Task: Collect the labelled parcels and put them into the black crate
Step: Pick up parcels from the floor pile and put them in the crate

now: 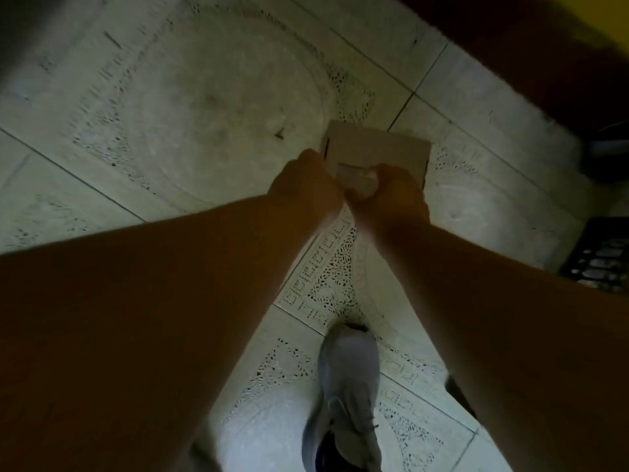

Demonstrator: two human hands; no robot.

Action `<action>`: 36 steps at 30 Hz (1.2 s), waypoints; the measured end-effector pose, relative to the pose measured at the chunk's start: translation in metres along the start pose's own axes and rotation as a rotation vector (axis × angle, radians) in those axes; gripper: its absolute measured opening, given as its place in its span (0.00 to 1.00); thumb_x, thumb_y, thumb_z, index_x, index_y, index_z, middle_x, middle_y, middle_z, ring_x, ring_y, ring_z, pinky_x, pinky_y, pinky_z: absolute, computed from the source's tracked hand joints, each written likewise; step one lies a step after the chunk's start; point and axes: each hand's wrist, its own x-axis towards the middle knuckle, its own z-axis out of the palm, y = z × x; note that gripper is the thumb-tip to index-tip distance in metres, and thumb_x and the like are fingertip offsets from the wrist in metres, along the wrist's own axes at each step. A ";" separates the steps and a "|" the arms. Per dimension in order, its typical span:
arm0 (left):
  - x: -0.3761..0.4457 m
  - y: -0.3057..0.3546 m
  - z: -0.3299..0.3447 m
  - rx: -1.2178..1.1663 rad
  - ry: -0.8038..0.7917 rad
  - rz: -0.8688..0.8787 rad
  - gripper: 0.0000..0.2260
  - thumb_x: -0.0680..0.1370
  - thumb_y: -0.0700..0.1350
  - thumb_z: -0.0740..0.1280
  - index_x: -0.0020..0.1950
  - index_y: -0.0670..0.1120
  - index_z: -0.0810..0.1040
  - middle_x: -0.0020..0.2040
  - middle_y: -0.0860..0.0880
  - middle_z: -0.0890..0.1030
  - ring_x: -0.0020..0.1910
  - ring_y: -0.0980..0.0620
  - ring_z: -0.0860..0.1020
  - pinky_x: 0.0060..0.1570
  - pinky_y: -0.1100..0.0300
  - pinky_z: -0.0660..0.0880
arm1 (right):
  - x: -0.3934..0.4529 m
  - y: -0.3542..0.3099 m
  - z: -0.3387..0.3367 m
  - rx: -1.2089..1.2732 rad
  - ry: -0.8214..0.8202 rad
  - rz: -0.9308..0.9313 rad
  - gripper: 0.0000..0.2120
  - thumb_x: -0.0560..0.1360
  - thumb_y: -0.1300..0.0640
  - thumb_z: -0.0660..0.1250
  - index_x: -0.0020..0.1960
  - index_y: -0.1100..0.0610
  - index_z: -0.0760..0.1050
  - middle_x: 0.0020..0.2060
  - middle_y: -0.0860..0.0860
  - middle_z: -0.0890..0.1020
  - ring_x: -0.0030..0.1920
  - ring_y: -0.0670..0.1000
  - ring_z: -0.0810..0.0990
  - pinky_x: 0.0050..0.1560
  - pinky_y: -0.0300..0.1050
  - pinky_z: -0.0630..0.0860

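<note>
Both hands grip 1 flat cardboard parcel (377,148) at its near edge: left hand (306,185) curled on the left corner, right hand (391,195) pinching a pale label or flap. Parcel is held low over a pale patterned tile floor (204,114). Dim room. 1 grey shoe (347,386) below, 1 black crate (602,257) at right edge. 2 bare forearms extended forward, converging.

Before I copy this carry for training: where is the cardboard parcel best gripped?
By its near edge, from the person's side. The flat cardboard parcel points away, and the left hand and right hand already grip that edge together.
</note>
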 end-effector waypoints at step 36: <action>-0.525 0.107 -0.466 -0.359 0.825 0.357 0.18 0.80 0.54 0.62 0.67 0.48 0.72 0.63 0.48 0.74 0.59 0.53 0.74 0.57 0.60 0.73 | -0.450 -0.344 -0.424 0.562 0.025 -0.495 0.46 0.66 0.40 0.72 0.77 0.52 0.56 0.69 0.51 0.72 0.66 0.50 0.74 0.62 0.52 0.77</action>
